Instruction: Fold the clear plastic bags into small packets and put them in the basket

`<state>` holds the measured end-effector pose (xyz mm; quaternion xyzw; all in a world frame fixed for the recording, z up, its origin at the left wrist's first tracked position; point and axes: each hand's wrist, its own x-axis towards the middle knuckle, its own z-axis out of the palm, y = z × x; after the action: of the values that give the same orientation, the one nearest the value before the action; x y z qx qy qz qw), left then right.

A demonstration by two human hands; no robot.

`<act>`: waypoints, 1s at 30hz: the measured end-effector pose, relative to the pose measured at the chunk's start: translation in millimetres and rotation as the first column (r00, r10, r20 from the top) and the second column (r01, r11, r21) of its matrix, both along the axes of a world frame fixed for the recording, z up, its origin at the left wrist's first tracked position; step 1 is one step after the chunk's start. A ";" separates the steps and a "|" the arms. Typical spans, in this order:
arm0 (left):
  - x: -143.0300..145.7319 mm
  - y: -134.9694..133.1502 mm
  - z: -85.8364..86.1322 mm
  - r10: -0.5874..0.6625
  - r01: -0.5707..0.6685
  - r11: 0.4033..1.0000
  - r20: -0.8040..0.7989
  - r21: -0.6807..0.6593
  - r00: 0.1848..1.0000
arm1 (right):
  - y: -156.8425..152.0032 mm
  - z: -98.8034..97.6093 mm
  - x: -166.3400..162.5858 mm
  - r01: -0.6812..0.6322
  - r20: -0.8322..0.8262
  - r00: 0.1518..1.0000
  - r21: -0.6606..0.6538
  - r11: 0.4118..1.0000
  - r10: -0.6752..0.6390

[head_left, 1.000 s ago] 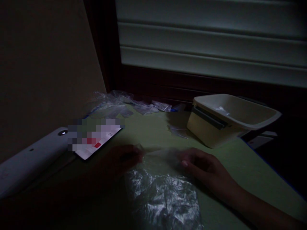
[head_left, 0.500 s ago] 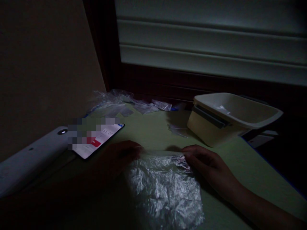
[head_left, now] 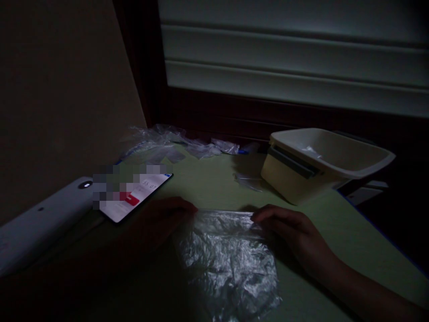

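Observation:
The scene is very dark. A crinkled clear plastic bag (head_left: 228,259) lies flat on the green table (head_left: 208,183) in front of me. My left hand (head_left: 167,219) sits at the bag's top left corner, deep in shadow, fingers curled onto the bag's top edge. At the top right corner my right hand (head_left: 291,230) pinches the same edge with bent fingers. The top edge is stretched straight between the two hands.
A lit phone (head_left: 134,197) lies to the left, beside a long white device (head_left: 40,219). A cream plastic tub (head_left: 321,163) stands at the right. Loose clear bags (head_left: 170,145) are heaped at the back by the dark wall. One small bag (head_left: 248,181) lies near the tub.
The bag's top edge, first slack and blurred, has been pulled straight and laid flatter between my hands. Both hands stayed at its corners.

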<state>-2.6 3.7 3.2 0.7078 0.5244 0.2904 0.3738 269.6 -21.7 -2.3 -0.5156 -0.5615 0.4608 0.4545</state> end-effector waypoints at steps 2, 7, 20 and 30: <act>0.4 -2.2 3.7 0.008 -0.008 1.000 0.030 -0.015 1.000 | -0.6 -0.9 1.1 -0.026 -0.031 0.999 -0.004 1.000 0.026; 4.1 -7.4 12.9 -0.014 0.014 1.000 0.009 0.001 1.000 | -2.1 -0.2 0.2 -0.054 -0.006 0.999 0.037 0.998 0.054; 0.8 1.4 -3.1 0.017 -0.004 0.989 -0.086 0.147 0.996 | 1.1 -3.7 -2.1 -0.039 0.080 0.996 0.104 0.994 0.031; 3.7 -1.6 -2.5 0.092 -0.093 0.993 0.020 0.069 0.996 | -1.4 -6.3 -4.8 -0.092 -0.029 0.995 0.061 0.994 0.094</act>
<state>1.1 2.1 0.7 0.6930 0.5429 0.3315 0.3393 264.9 -23.1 -8.6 -0.4675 -0.5911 0.4728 0.4566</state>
